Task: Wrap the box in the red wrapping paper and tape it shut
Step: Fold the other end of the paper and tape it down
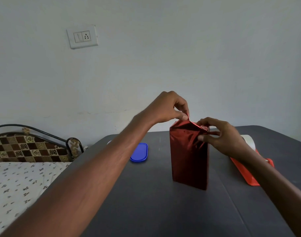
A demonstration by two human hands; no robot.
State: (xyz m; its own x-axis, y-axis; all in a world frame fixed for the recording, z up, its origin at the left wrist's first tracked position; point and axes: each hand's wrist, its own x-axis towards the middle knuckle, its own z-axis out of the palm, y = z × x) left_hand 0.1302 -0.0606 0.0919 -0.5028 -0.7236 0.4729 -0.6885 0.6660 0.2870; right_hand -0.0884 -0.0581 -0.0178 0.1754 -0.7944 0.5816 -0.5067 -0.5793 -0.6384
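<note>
Now the box [189,156] stands upright at frame centre; my left hand [170,106] pinches the top flap of red wrapping paper [187,124], my right hand [219,135] pinching its right-side fold.

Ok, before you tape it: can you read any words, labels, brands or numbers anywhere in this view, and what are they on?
None can be read.
Red wrapping paper round the box: plain foil, no print showing.
Tape dispenser: no label visible.
Blue lid: blank.
Wall switch plate: a switch and a socket, no lettering visible.
</note>
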